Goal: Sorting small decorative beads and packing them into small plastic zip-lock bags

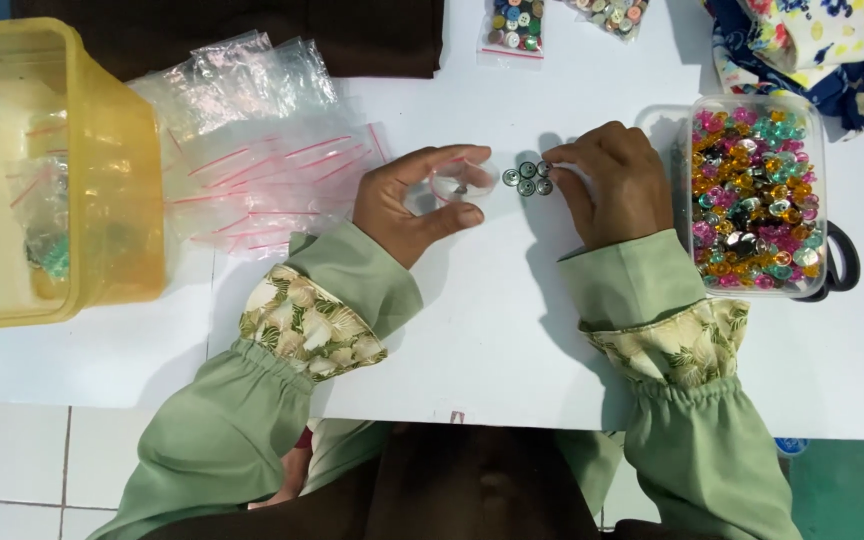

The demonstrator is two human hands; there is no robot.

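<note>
Small clear bag (pixel 457 185) pinched open in left hand (pixel 414 203) grip on white bench (pixel 492 330). Dark buttons (pixel 529 177) touched by right hand (pixel 612 185) fingertips, nothing clasped. Tub of colourful buttons (pixel 757 195) just beside.

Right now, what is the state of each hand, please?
Left hand: closed on a small clear bag, pinched between thumb and fingers.
Right hand: holds nothing; fingertips rest at a cluster of small dark buttons on the white table.

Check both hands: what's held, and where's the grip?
Left hand pinches a small clear zip bag at its opening. Right hand holds nothing, fingertips on grey buttons.
</note>
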